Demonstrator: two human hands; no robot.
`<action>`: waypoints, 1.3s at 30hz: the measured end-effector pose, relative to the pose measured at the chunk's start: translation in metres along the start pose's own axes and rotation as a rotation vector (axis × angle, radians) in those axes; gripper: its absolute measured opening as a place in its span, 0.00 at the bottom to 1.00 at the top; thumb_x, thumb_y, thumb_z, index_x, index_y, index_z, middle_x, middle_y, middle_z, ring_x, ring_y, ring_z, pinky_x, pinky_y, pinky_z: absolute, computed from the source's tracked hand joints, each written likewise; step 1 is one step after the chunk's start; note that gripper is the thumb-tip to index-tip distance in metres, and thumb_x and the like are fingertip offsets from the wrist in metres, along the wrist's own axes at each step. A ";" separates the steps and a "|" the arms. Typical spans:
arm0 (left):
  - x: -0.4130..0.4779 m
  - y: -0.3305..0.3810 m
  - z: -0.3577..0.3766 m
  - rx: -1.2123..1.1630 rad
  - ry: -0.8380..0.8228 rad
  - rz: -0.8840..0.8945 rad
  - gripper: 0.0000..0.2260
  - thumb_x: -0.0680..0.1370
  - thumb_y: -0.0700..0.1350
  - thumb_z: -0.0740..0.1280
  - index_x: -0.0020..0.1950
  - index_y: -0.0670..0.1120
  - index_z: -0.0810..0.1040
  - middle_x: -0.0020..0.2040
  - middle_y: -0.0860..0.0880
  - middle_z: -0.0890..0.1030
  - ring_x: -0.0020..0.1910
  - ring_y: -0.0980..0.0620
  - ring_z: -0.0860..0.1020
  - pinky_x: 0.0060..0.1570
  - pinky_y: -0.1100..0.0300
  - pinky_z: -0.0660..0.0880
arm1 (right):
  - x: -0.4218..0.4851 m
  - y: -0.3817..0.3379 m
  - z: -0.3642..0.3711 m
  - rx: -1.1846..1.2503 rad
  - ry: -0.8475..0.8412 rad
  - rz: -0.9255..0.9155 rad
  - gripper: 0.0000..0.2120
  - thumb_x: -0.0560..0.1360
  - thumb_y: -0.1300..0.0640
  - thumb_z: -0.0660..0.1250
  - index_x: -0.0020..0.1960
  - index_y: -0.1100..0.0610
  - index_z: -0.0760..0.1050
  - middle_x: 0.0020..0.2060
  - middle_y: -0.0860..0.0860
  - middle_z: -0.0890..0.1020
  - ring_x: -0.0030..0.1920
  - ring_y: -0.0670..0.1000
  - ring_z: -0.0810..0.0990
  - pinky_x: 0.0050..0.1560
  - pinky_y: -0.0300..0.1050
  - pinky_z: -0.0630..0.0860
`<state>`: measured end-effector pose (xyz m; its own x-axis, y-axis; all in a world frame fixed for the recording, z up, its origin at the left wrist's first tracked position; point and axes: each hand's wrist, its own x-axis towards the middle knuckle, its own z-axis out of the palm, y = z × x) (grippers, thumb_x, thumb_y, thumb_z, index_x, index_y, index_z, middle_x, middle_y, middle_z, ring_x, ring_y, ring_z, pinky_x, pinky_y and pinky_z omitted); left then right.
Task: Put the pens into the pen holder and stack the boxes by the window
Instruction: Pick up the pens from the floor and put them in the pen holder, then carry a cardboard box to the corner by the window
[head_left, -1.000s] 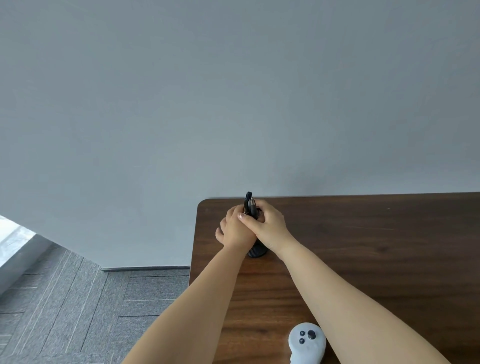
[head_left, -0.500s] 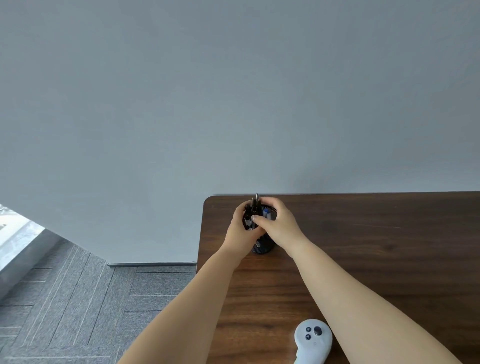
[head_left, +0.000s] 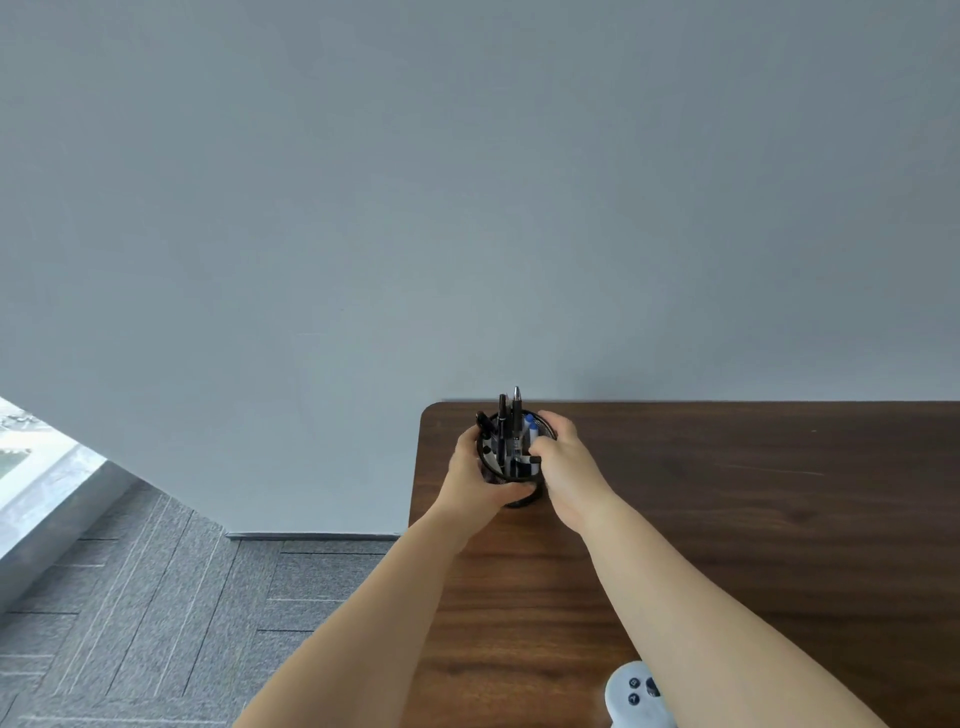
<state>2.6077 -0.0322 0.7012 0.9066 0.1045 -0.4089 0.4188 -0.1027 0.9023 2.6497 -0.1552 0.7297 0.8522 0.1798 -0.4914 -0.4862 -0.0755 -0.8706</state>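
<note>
A black mesh pen holder stands near the far left corner of the dark wooden table. Several pens, mostly black and one with a blue cap, stand upright in it. My left hand wraps around the holder's left side. My right hand curls around its right side, fingers over the rim. No boxes are in view.
A white handheld controller lies at the table's near edge beside my right forearm. A plain grey wall rises behind the table. Grey carpet tiles cover the floor on the left, and a bright window sill shows at the far left.
My hands have come apart from gripping the pens together. The pens now stand loose in the holder, and both hands cup its sides.
</note>
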 end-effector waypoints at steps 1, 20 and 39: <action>0.002 0.000 -0.004 0.033 0.039 -0.008 0.41 0.65 0.41 0.78 0.73 0.52 0.60 0.68 0.50 0.71 0.60 0.55 0.76 0.60 0.61 0.73 | 0.005 0.000 0.004 0.006 -0.014 0.004 0.22 0.78 0.65 0.54 0.70 0.52 0.64 0.60 0.51 0.76 0.52 0.45 0.77 0.60 0.46 0.72; -0.026 0.018 -0.068 0.106 0.214 -0.082 0.34 0.74 0.46 0.71 0.76 0.46 0.58 0.70 0.45 0.67 0.62 0.48 0.73 0.58 0.52 0.74 | -0.022 -0.029 0.050 -0.036 0.396 -0.102 0.10 0.73 0.67 0.56 0.37 0.66 0.57 0.34 0.51 0.62 0.34 0.50 0.58 0.39 0.43 0.54; -0.518 -0.098 -0.222 -0.330 1.391 -0.063 0.05 0.79 0.42 0.63 0.47 0.43 0.76 0.38 0.48 0.77 0.34 0.55 0.74 0.35 0.64 0.70 | -0.341 0.066 0.359 -0.458 -0.907 -0.200 0.10 0.78 0.56 0.64 0.39 0.55 0.68 0.29 0.49 0.69 0.26 0.47 0.64 0.21 0.35 0.61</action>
<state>2.0854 0.1431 0.8549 0.0186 0.9871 -0.1589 0.2499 0.1492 0.9567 2.2576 0.1310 0.8476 0.3504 0.8873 -0.2999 -0.0699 -0.2945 -0.9531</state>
